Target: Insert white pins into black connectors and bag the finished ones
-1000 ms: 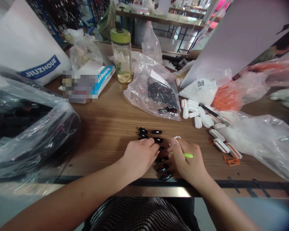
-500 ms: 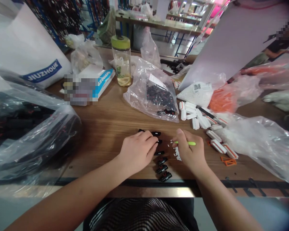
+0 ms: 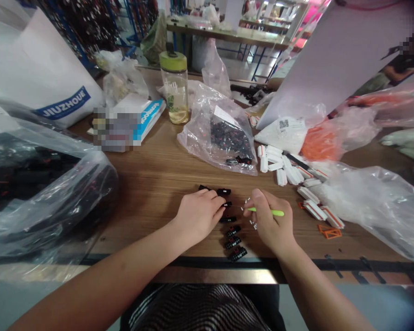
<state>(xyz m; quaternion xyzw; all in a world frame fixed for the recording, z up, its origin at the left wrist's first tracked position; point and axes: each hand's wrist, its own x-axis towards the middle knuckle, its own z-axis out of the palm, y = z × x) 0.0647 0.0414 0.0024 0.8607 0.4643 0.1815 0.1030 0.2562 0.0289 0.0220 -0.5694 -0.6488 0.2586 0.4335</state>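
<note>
My left hand (image 3: 197,215) lies knuckles-up on the wooden table (image 3: 152,184), its fingers curled over small black connectors (image 3: 233,232) set in a row that runs toward the near edge. My right hand (image 3: 271,220) pinches a thin green tool (image 3: 266,211) whose tip points left at the connector by my left fingertips. Tiny white bits (image 3: 251,224) are scattered on the wood under and beside my right hand. More black connectors (image 3: 223,191) lie just beyond my left hand.
A clear bag of black connectors (image 3: 224,133) lies behind my hands. White connectors (image 3: 286,170) and orange clips (image 3: 329,232) sit to the right, by a big clear bag (image 3: 376,202). A green-lidded bottle (image 3: 174,87), a blue-and-white box (image 3: 143,115) and a bag of dark parts (image 3: 37,184) stand left.
Both hands moved a little away from me along the row of black connectors. The green tool now points left at a connector, and the white bits lie more scattered.
</note>
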